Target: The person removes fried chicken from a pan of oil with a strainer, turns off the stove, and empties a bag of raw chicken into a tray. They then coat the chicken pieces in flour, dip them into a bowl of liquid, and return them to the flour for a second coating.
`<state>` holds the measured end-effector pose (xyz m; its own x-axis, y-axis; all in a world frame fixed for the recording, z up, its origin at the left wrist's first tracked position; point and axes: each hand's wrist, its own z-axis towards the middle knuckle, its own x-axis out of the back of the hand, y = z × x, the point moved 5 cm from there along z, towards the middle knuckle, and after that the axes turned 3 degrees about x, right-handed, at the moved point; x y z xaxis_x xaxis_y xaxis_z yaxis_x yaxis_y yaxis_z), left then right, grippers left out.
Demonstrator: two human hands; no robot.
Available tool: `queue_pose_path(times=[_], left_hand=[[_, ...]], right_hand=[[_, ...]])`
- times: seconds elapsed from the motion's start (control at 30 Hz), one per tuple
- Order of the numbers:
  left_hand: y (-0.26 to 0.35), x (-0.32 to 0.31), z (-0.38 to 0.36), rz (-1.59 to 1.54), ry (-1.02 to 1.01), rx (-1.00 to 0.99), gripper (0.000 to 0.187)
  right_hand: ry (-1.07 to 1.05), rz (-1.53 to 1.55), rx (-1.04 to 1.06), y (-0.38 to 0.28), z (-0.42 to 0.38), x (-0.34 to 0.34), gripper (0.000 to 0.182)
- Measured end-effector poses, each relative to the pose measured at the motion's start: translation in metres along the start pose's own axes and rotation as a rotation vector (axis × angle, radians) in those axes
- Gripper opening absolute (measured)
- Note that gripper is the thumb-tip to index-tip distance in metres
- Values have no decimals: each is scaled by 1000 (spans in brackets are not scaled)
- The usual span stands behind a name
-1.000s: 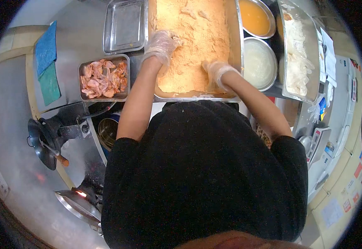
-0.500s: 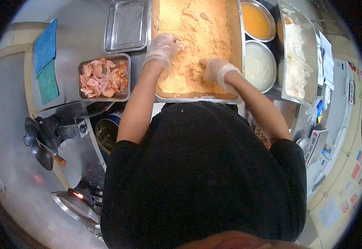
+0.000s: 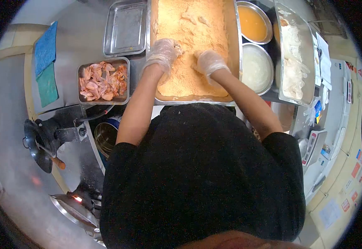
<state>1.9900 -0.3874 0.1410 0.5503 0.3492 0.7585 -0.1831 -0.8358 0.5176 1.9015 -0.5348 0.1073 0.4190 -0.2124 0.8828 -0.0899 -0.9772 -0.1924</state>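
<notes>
Both my hands wear clear plastic gloves and work in a deep metal tray (image 3: 235, 50) of orange-tinted breading (image 3: 193, 83). My left hand (image 3: 165, 54) is over the left part of the breading, its fingers curled inward; what they hold, if anything, is hidden. Opposite it, my right hand (image 3: 210, 64) is closed with bent fingers at the breading's surface, and I cannot make out anything in it. Two breaded pieces, a left one (image 3: 188, 18) and a right one (image 3: 204, 21), lie on the breading beyond my hands.
Left of the breading are a tray of raw chicken wings (image 3: 104, 81) and a shallow metal tray (image 3: 126, 27). To the right stand a bowl of orange liquid (image 3: 252, 24), a bowl of whitish liquid (image 3: 255, 69) and a bin of white flour (image 3: 294, 62). A wok (image 3: 39, 145) is lower left.
My right hand has moved left and slightly up, closer to my left hand. My left hand has shifted slightly downward. The camera view has tilted a little.
</notes>
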Motion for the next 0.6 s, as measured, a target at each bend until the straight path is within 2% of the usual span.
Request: queue_pose_path(times=[0.03, 0.17, 0.23, 0.27, 0.37, 0.43, 0.47, 0.53, 0.6], left_hand=[[-1, -2, 1, 27, -15, 6, 32], [-6, -4, 2, 4, -44, -18, 31], [-4, -4, 1, -25, -75, 8, 30], [-5, -9, 1, -24, -79, 3, 30], [2, -11, 3, -67, -56, -38, 30], [12, -11, -6, -139, -97, -40, 29], [16, -12, -8, -135, -99, -45, 29], [34, -20, -13, -107, -188, -213, 29], [49, -24, -14, -79, -168, -294, 27]], right_hand=[[63, 24, 6, 2, 3, -10, 25], [77, 93, 14, 23, -5, -12, 24], [-119, 224, 49, 36, -9, -21, 30], [-119, 226, 42, 38, -13, -23, 30], [-16, 356, 43, 36, -23, -21, 37], [270, 480, -3, 35, -27, -7, 33], [274, 483, -7, 30, -31, -2, 33], [268, 701, -65, 24, -37, 13, 32], [261, 672, -91, 17, -35, 18, 34]])
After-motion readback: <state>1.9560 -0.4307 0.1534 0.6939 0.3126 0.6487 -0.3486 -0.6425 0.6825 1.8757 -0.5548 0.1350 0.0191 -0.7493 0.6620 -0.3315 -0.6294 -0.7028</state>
